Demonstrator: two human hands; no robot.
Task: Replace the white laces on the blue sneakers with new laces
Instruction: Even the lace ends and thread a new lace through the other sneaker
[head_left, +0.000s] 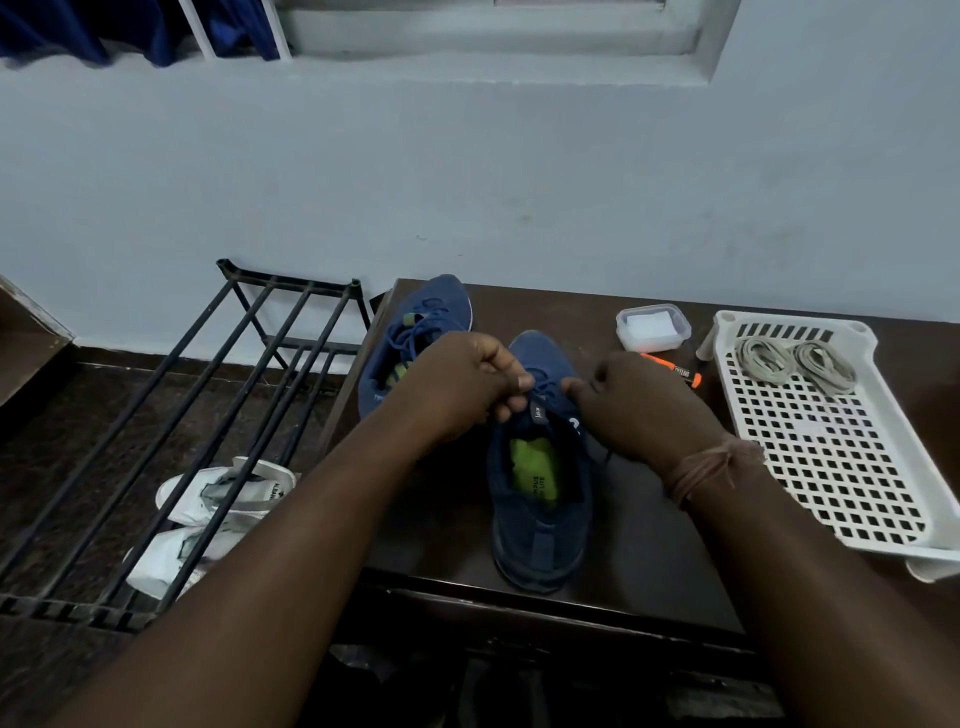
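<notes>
Centre frame, the near sneaker (540, 483) sits heel toward the camera on the counter (649, 545), so its tongue faces both hands. Left hand (462, 384) fingers (511, 400) pinch the tongue top steady, while the right hand (639, 405) curls at the lace, apparently to work the knot; new laces (797, 361) wait coiled in the tray (831, 467), right.

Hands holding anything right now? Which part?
Both hands, left and right, pinch the laces at the top of the near sneaker, by its tongue. The exact lace ends are hidden.

pale blue wall (467, 171), dark table (649, 519), black rack (208, 395)
</notes>
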